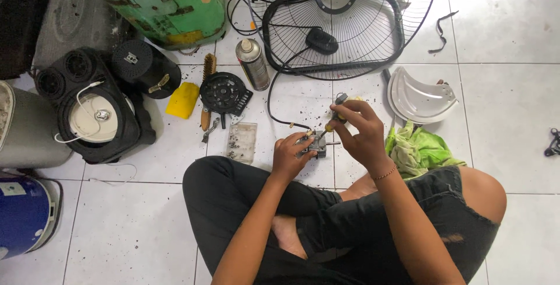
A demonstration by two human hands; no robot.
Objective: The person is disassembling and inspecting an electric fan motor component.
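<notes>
- Seated cross-legged on a white tiled floor (146,227), I work over a small metal motor (313,144) held just above the tiles, in front of my knees.
- My left hand (290,155) wraps the motor from the near side, fingers (303,140) curled and pressed against its casing; a thin shaft pokes out to the right of it.
- My right hand (359,130) pinches a screwdriver (333,117) with a yellow and black handle, fingers (349,110) drawn close together around the grip, the tip angled down onto the top of the motor.
- A black cable (274,101) runs from the motor up toward a black wire fan guard (350,23) lying flat on the floor beyond my hands.
- Left of the motor, a clear plastic bag (241,142) of small dark parts lies on the tiles, with a black round fan part (223,94), a spray can (252,63) and a yellow block (182,100) further back.
- To my right, a green cloth (417,151) sits beside my knee, a white curved plastic cover (420,95) behind it.
- Hard to make out: the screw head under the tip, hidden by my fingers, and the far face of the motor.
- Cut off by the frame: a green tank (169,5) at the top, a blue and white appliance (23,212) at the left edge, and the upper half of the fan guard.
</notes>
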